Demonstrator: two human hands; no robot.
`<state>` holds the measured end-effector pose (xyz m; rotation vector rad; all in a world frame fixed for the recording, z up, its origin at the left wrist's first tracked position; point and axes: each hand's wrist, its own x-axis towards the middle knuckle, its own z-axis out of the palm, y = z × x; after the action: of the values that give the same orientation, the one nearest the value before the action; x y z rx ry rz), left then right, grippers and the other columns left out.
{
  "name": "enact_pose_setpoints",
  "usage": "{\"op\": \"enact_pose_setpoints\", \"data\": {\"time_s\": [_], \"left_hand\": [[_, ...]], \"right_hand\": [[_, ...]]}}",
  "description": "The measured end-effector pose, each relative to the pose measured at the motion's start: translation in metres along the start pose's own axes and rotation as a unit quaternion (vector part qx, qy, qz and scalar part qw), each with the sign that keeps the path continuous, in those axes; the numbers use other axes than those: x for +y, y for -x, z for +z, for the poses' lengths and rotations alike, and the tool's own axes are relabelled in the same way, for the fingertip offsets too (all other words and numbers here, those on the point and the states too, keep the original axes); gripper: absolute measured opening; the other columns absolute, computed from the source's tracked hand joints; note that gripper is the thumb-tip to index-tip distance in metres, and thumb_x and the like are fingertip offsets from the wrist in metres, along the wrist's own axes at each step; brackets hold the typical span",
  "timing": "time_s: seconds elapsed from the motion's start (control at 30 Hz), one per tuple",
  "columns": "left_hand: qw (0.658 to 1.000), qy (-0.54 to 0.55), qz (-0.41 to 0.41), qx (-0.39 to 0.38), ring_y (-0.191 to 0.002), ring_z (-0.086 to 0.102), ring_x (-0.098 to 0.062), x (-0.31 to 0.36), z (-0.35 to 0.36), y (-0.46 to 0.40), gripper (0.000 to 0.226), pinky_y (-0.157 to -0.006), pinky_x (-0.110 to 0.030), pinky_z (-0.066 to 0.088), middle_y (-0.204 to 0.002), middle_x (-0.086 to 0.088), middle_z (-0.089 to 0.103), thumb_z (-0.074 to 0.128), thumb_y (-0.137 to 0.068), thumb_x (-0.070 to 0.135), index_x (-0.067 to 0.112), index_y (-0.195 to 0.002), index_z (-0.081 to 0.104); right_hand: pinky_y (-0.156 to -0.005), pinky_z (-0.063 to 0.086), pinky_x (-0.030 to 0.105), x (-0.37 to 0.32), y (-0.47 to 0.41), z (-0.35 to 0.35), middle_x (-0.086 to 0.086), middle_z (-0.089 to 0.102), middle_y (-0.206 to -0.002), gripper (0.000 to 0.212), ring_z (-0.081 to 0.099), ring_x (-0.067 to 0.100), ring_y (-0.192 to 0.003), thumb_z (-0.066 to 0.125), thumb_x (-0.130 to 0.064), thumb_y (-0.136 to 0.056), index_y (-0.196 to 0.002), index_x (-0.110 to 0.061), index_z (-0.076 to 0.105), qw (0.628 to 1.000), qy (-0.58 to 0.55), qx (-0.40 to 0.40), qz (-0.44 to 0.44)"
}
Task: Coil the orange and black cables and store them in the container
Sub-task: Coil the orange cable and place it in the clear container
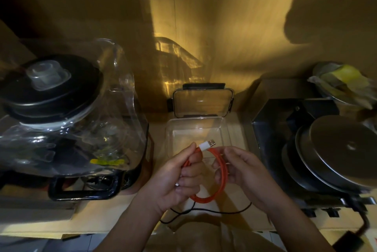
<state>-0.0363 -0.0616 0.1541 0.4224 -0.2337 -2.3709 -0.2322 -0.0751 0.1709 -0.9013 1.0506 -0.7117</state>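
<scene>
At the far left a blender (67, 121) under clear plastic stands on the counter (114, 223), well apart from my work. My left hand (179, 178) is curled round the gathered turns of the orange cable (221, 180), thumb and forefinger pinching just behind its white plug (207, 145), which points right. The cable looks light and limp but springy, so I judge the loops need pinching where they cross or they will spring apart. My right hand (242, 172) cups the loop's right side, fingers curled round it, palm turned inward. The coil hangs above the near edge of the open container (173, 129), its lid (203, 102) propped behind. The black cable (204, 210) lies loose on the counter beneath my wrists. Steel pans (336, 149) sit right.
</scene>
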Motion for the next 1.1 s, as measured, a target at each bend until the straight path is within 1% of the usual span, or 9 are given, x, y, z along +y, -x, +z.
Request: {"op": "enact_pose_setpoints", "data": {"time_s": [0.13,0.27,0.37,0.53,0.7,0.77,0.93,1.0,1.1], "left_hand": [[0.999,-0.002,0.024,0.033,-0.041,0.021,-0.004,0.002,-0.002,0.001,0.027,-0.032,-0.015,0.020,-0.051,0.007,0.035,0.071,-0.085,0.036,0.018,-0.075,0.054],[0.996,-0.026,0.039,0.082,-0.040,0.018,-0.004,0.002,-0.004,-0.001,0.026,-0.031,-0.014,0.020,-0.051,0.006,0.033,0.061,-0.089,0.038,0.016,-0.078,0.054],[0.987,-0.071,0.056,0.129,-0.040,0.023,-0.004,0.000,-0.004,-0.002,0.027,-0.033,-0.015,0.021,-0.054,0.005,0.031,0.056,-0.093,0.040,0.014,-0.083,0.056],[0.950,-0.167,0.086,0.251,-0.042,0.026,-0.007,-0.001,-0.006,-0.006,0.033,-0.039,-0.018,0.027,-0.056,0.003,0.027,0.052,-0.092,0.038,0.009,-0.092,0.068],[0.935,-0.188,0.105,0.282,-0.047,0.028,-0.009,-0.002,-0.015,-0.009,0.038,-0.047,-0.023,0.031,-0.059,0.001,0.030,0.046,-0.099,0.033,0.003,-0.111,0.065],[0.930,-0.203,0.114,0.286,-0.051,0.030,-0.011,-0.003,-0.019,-0.011,0.034,-0.050,-0.024,0.034,-0.063,-0.001,0.033,0.041,-0.102,0.030,0.005,-0.108,0.064],[0.880,-0.313,0.129,0.333,-0.061,0.041,-0.019,-0.003,-0.028,-0.018,0.031,-0.061,-0.029,0.046,-0.068,-0.003,0.047,0.036,-0.105,0.023,0.010,-0.098,0.064],[0.862,-0.338,0.130,0.354,-0.062,0.043,-0.017,-0.002,-0.031,-0.022,0.028,-0.063,-0.032,0.045,-0.070,-0.005,0.049,0.038,-0.104,0.016,0.010,-0.106,0.065],[0.847,-0.357,0.127,0.373,-0.061,0.045,-0.014,0.001,-0.037,-0.029,0.029,-0.066,-0.034,0.043,-0.075,-0.004,0.051,0.038,-0.103,0.012,0.012,-0.118,0.063]], "right_hand": [[-0.073,0.056,0.036,0.010,0.001,-0.001,0.014,0.068,-0.086,0.034,0.067,0.027,-0.077,0.059,-0.025,-0.086,-0.115,-0.009,0.067,0.999,-0.019,0.001,0.051],[-0.070,0.057,0.041,0.022,0.002,0.004,0.010,0.067,-0.074,0.027,0.068,0.024,-0.071,0.069,-0.018,-0.081,-0.107,-0.010,0.070,0.997,-0.010,0.016,0.074],[-0.066,0.057,0.041,0.026,0.000,0.009,0.008,0.066,-0.066,0.012,0.067,0.022,-0.062,0.064,-0.013,-0.090,-0.099,-0.014,0.072,0.996,0.047,0.058,0.047],[-0.068,0.058,0.044,0.020,-0.003,0.007,0.006,0.067,-0.066,0.019,0.069,0.023,-0.062,0.053,-0.018,-0.097,-0.096,-0.014,0.071,0.993,0.086,0.076,0.021],[-0.066,0.058,0.037,0.020,-0.008,0.003,0.006,0.064,-0.066,0.021,0.069,0.021,-0.063,0.048,-0.015,-0.099,-0.099,-0.015,0.070,0.991,0.100,0.083,0.014],[-0.067,0.058,0.035,0.022,-0.012,0.002,0.004,0.063,-0.066,0.022,0.069,0.017,-0.063,0.047,-0.016,-0.100,-0.100,-0.016,0.069,0.990,0.110,0.083,0.011],[-0.075,0.058,0.046,0.032,-0.031,-0.004,0.004,0.063,-0.066,0.025,0.067,0.017,-0.064,0.046,-0.016,-0.100,-0.092,-0.009,0.068,0.990,0.110,0.089,0.029],[-0.076,0.056,0.046,0.037,-0.040,-0.006,0.002,0.064,-0.065,0.025,0.066,0.017,-0.065,0.046,-0.015,-0.100,-0.093,-0.004,0.068,0.990,0.106,0.087,0.038],[-0.078,0.057,0.044,0.038,-0.050,-0.008,0.000,0.065,-0.069,0.026,0.065,0.015,-0.068,0.044,-0.011,-0.100,-0.105,-0.011,0.069,0.991,0.088,0.083,0.058]]}}
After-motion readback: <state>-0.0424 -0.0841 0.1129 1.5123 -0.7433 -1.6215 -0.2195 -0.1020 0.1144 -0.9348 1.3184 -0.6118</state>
